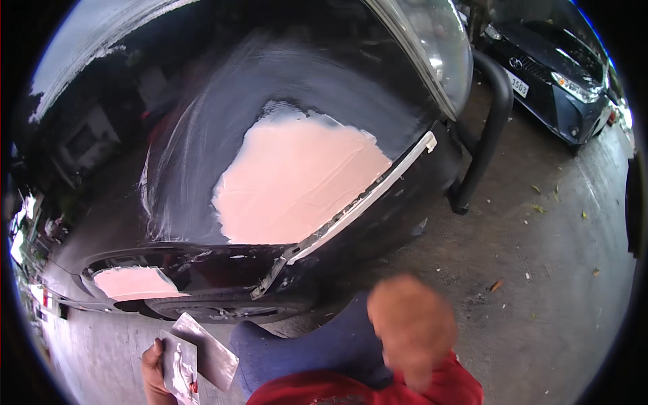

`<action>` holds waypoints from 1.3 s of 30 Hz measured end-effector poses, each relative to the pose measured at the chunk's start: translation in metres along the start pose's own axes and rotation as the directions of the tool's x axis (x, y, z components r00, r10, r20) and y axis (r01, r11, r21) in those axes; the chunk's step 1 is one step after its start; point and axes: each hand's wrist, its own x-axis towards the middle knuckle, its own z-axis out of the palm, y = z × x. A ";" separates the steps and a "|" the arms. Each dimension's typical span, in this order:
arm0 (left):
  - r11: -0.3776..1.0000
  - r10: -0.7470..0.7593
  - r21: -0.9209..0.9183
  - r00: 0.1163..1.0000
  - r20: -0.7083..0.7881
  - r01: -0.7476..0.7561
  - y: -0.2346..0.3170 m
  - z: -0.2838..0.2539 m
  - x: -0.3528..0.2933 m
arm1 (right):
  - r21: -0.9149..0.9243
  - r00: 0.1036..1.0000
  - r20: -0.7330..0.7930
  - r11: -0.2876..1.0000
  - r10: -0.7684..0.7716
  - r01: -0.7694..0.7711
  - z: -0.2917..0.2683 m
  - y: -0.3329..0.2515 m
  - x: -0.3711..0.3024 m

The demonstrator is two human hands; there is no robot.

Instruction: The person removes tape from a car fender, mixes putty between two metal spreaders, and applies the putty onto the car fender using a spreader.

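My left hand [152,371] is closed on two flat, rectangular plates at the lower left. One filler plate [178,358] is smeared with white and has a small red spot near its lower edge. The other plate [209,354] is bare grey and lies partly behind it. My right hand [413,324] is raised in front of my red sleeve, smeared by motion, so its fingers cannot be made out. Ahead is a black vehicle panel [337,74] with a large patch of pink filler [297,179] on a sanded grey area. A smaller pink patch [138,282] sits above the wheel arch.
A white-edged trim strip [368,199] runs along the panel's lower right edge. A black tubular bumper bar [496,108] sticks out at the right. The tyre and wheel [229,310] lie beyond my blue-clad knees [304,347]. Another dark car [540,67] stands on the concrete floor [540,270].
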 end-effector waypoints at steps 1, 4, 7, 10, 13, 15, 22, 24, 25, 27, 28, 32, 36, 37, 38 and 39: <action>1.000 0.007 0.015 1.000 -0.001 -0.007 0.002 -0.002 0.005 | -0.188 0.999 -0.022 0.982 -0.026 0.022 -0.026 0.044 0.009; 0.999 0.009 0.047 0.999 -0.052 -0.007 0.012 0.010 -0.016 | -0.145 0.983 -0.173 0.989 -0.056 0.031 -0.014 0.101 0.030; 0.997 0.052 0.050 0.999 0.015 -0.052 0.024 0.008 -0.017 | -0.147 0.991 -0.132 0.988 0.036 -0.056 -0.019 0.096 0.045; 0.994 0.059 0.084 0.996 0.065 -0.064 0.022 0.014 -0.005 | -0.137 0.993 -0.096 0.987 0.074 -0.087 -0.022 0.076 0.044; 0.997 0.033 0.061 0.998 0.059 -0.037 0.011 0.021 -0.001 | -0.160 0.996 0.048 0.984 -0.075 0.082 -0.019 0.034 0.046; 0.997 0.045 0.061 0.996 -0.076 -0.041 0.010 0.021 -0.012 | -0.020 0.956 0.199 0.974 -0.216 0.224 0.004 0.009 0.036; 0.989 0.009 0.148 1.000 0.006 -0.010 0.007 0.029 -0.006 | -0.220 0.947 0.302 0.958 -0.112 0.184 -0.003 0.121 0.036; 0.994 -0.043 0.097 0.999 0.010 0.042 0.012 0.008 -0.015 | -0.198 0.959 0.283 0.979 0.004 0.054 0.014 0.100 0.033; 0.998 -0.019 0.054 0.999 -0.031 0.021 0.004 0.024 -0.009 | -0.192 0.955 0.296 0.979 0.000 0.060 0.019 0.097 0.034; 0.999 -0.011 0.039 0.998 -0.054 0.013 -0.001 0.030 -0.005 | 0.014 0.933 0.342 0.994 -0.109 0.111 0.034 0.081 0.024; 0.999 -0.013 0.036 0.997 -0.081 0.016 -0.001 0.031 -0.009 | 0.048 0.913 0.374 0.987 -0.160 0.153 0.046 0.060 0.019; 0.996 -0.070 0.065 0.997 0.038 0.068 0.005 0.018 -0.010 | 0.173 0.738 0.590 0.944 -0.327 0.280 0.068 0.035 0.005; 0.995 -0.018 0.097 0.999 -0.033 0.021 0.000 -0.001 -0.011 | -0.143 0.823 0.567 0.981 -0.028 0.132 0.034 0.131 0.012; 0.996 -0.052 0.069 0.998 -0.040 0.055 0.003 0.007 -0.015 | -0.136 0.820 0.572 0.984 -0.015 0.112 0.037 0.123 0.010; 0.995 -0.083 0.052 0.996 0.030 0.081 0.004 0.005 -0.013 | -0.157 0.811 0.585 0.981 0.002 0.111 0.039 0.124 0.015; 0.993 -0.112 0.037 0.988 0.104 0.109 0.002 -0.001 -0.012 | -0.180 0.802 0.597 0.977 0.019 0.111 0.043 0.124 0.017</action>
